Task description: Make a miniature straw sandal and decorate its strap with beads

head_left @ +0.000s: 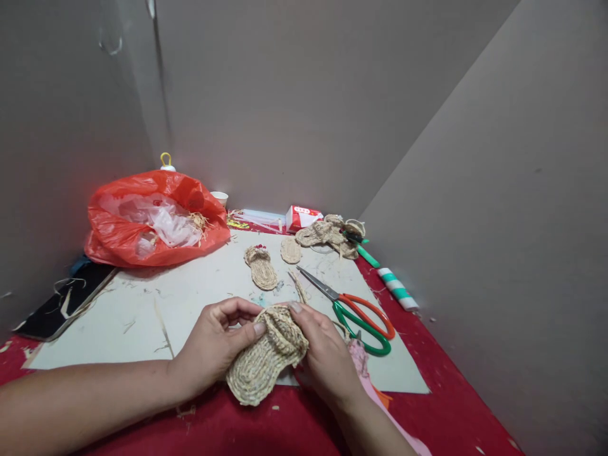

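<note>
A small woven straw slipper (264,360) lies at the near edge of a pale board (190,297). My left hand (216,342) grips its strap end from the left, thumb pressed on the weave. My right hand (325,354) holds the same end from the right, fingers curled over the strap. A thin straw strand (299,286) sticks up behind my right fingers. Farther back on the board lie a finished small straw slipper (261,266) with red beads and a bare oval sole (291,250).
Scissors (354,310) with red and green handles lie just right of my hands. A red plastic bag (154,218) sits at back left, more straw slippers (330,234) and a red-white box (301,216) at the back. A striped tube (398,289) lies right; a dark flat object (66,301) lies left.
</note>
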### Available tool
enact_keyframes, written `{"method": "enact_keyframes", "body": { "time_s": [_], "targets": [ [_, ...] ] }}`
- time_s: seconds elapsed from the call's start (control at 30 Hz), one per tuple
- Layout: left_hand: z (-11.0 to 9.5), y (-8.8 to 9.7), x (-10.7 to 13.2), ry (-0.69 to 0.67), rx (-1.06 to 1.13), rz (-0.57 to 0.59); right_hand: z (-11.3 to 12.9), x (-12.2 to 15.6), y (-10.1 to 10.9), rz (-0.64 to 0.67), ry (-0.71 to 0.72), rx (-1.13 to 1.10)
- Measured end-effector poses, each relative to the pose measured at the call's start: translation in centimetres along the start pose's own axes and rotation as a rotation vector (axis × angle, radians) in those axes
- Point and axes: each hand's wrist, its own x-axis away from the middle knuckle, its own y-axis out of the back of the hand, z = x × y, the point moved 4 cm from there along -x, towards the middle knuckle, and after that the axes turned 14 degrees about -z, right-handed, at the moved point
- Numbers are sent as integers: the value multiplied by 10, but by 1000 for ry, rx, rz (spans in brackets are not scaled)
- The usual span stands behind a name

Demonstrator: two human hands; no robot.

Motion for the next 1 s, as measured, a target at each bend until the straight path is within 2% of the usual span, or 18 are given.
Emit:
{"method": "enact_keyframes", "body": {
  "time_s": [0.2, 0.37, 0.5, 0.67, 0.77, 1.0],
  "targets": [
    [-3, 1, -5, 26, 28, -56, 8, -1, 5, -85, -8, -32],
    [-16, 6, -13, -55, 128, -174, 4, -4, 10, -162, -17, -119],
    [-23, 11, -18, -123, 182, -235, 0, -3, 8, -149, 24, -53],
    [-17, 11, -16, -76, 211, -207, -5, -1, 0, -15, -25, 72],
    [-15, 10, -14, -55, 213, -185, -7, -3, 0, -1, -20, 59],
    [-21, 8, -12, -108, 215, -125, -10, -5, 2, 18, 13, 27]
  ]
}}
